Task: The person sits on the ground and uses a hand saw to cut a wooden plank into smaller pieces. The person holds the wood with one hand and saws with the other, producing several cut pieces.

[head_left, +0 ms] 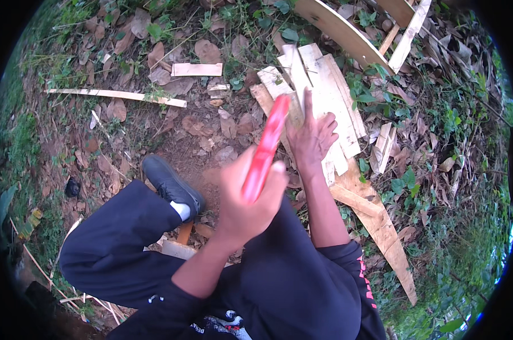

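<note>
My left hand (242, 198) is raised and closed around a long, red, slightly blurred object (266, 144), whose exact kind I cannot make out. Its upper end points toward the pale wooden slats (330, 90) lying loosely stacked on the ground. Over those slats is my right hand (313, 136), index finger stretched straight away from me, the other fingers partly bent. It holds nothing visible and seems to rest on the wood. Beneath the pile, a long tapered board (389, 243) runs out toward the lower right.
Thin wood strips (120, 96) and a short flat piece (197, 69) lie on leaf-strewn soil to the left. A wooden frame (347, 31) stands at the far right. My dark shoe (171, 184) is beside the bare earth; greenery borders both sides.
</note>
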Demonstrator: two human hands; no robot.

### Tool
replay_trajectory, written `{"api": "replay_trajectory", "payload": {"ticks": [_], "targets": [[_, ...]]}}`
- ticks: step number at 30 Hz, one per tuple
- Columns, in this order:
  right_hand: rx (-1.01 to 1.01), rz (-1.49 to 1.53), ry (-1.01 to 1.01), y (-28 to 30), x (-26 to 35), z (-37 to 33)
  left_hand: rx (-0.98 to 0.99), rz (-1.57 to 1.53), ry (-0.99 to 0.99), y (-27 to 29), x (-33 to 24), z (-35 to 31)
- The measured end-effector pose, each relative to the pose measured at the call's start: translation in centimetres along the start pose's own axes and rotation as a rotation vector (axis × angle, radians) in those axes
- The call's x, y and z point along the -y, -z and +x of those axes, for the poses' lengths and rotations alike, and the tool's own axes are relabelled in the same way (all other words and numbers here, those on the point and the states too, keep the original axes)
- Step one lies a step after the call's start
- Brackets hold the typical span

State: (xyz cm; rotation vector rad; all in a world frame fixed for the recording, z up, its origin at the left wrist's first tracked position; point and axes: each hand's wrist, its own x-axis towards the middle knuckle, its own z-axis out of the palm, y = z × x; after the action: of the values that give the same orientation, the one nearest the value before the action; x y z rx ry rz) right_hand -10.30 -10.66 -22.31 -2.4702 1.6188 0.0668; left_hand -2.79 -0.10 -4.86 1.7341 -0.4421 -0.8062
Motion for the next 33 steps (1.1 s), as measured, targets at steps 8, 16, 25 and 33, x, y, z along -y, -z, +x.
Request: {"api": "replay_trajectory", "payload": {"ticks": [8,16,25,33], "targets": [[0.008,0.093,-0.081,0.4,0.9,-0.1,0.015,0.095,-0.023,0.9,0.8,-0.3],[-0.173,0.279,-0.001,-0.3,-1.1,-0.6,0.117,-0.034,0.113,2.9,-0.5,0.3],[0.067,0.442,-0.466,-0.1,0.7,7.7,0.161,0.183,0.002,2.0,-0.9,-0.8],[0.071,0.385,-0.474,0.0,1.3,7.7,0.118,0.168,-0.014,1.7,-0.3,-0.4]]}}
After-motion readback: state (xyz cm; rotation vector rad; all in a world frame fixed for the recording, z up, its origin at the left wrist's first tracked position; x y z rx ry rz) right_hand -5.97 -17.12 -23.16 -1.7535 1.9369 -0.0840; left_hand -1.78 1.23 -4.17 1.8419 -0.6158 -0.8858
